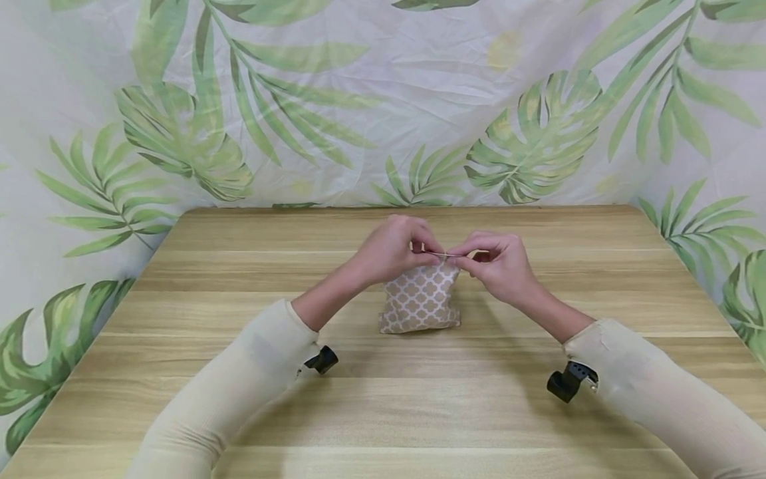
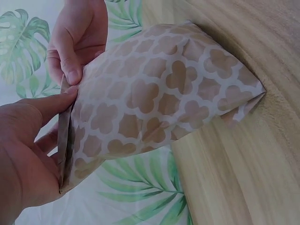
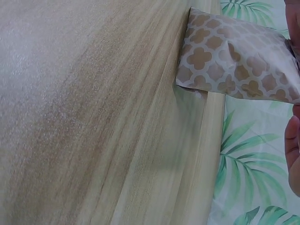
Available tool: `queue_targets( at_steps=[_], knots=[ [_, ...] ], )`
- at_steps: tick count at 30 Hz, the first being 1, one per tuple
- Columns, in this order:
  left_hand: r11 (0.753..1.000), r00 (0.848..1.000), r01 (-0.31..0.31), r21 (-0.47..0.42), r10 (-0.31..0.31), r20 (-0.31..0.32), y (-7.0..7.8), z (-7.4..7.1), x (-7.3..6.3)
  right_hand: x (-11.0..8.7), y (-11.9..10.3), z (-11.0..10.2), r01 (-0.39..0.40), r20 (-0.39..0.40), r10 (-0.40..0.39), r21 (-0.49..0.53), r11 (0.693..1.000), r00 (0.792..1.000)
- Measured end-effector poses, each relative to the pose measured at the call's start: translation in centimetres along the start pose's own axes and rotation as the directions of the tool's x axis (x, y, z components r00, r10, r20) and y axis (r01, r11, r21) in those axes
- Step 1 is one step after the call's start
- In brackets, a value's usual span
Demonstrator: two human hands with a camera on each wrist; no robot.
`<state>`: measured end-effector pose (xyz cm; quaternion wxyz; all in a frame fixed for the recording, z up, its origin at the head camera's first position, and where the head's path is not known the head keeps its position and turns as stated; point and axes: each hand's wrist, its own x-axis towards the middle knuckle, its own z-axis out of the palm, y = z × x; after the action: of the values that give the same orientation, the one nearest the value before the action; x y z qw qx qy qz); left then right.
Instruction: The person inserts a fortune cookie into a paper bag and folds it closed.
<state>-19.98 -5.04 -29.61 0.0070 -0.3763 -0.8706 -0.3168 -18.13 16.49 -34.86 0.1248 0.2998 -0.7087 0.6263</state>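
A small paper bag (image 1: 419, 299), tan with a white quatrefoil lattice, stands upright on the wooden table. Its body bulges, and in the left wrist view the bag (image 2: 140, 93) narrows toward a folded-over top edge. My left hand (image 1: 397, 249) pinches that edge at the left, thumb on the near side. From the right, my right hand (image 1: 499, 263) pinches the same edge between thumb and fingers, its fingertips close to those of the left. Only part of the right hand (image 3: 293, 154) shows at the border of the right wrist view. What the bag contains is hidden.
The light wood-grain table (image 1: 383, 412) reaches back to a white cloth backdrop (image 1: 419, 100) printed with green leaves. Black wrist cameras (image 1: 565, 384) hang below both cream sleeves (image 1: 239, 372).
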Motion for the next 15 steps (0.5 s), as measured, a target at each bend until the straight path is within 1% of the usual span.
queue_targets(
  at_steps=[6,10,15],
  knots=[
    [1.0,1.0,0.008,0.002,-0.008,0.004,-0.6,-0.1,-0.6,-0.1,0.3,0.0,0.02,0.006,-0.02,0.004,1.0,1.0],
    [1.0,1.0,0.019,-0.011,-0.019,0.004,-1.6,-0.6,-1.5,-0.2,0.5,-0.3,0.03,0.001,-0.03,0.015,0.999,1.0],
    [0.999,0.999,0.025,-0.025,-0.026,-0.035,-3.0,-1.3,-3.0,-0.5,0.6,-0.9,0.008,-0.035,-0.006,0.063,0.998,0.999]
  ],
)
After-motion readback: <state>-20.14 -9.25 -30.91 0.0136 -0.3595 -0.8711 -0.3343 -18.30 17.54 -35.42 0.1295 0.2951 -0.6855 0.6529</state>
